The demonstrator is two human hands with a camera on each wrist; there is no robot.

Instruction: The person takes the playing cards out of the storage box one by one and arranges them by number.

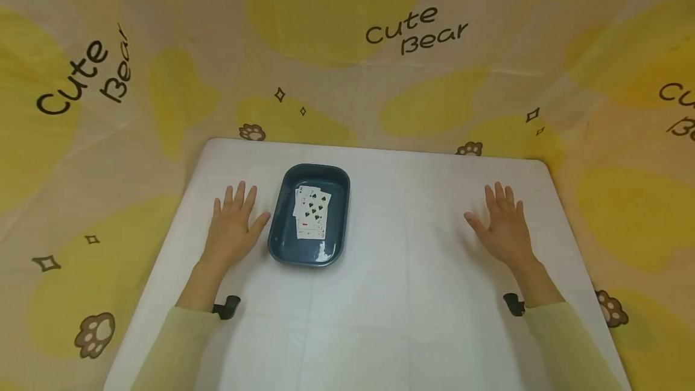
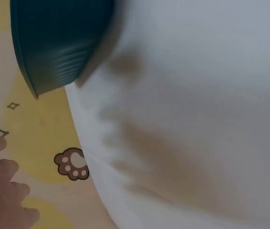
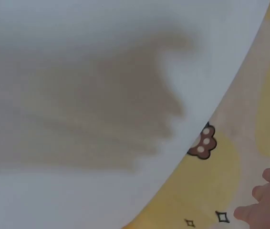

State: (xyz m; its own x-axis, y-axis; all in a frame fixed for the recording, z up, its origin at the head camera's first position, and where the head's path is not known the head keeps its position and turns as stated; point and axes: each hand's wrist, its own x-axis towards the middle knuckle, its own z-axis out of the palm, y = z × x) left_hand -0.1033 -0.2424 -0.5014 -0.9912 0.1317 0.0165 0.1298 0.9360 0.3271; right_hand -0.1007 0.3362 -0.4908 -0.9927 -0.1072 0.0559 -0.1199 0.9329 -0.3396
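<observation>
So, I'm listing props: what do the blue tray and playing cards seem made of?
Blue tray: glossy, probably plastic, perhaps glazed ceramic; bright highlights show on its smooth floor. Playing cards: likely paper card stock, thin printed sheets; finish unclear.

White table (image 1: 374,294), far corners rounded, faint creases across its top. Patterned cloth (image 1: 326,80) beyond and on both sides: beige, with yellow patches (image 1: 336,11), black "Cute Bear" lettering (image 1: 417,30), brown paw prints (image 1: 95,335), four-pointed star outlines (image 1: 46,263). Rightmost lettering runs out of the head view.
</observation>
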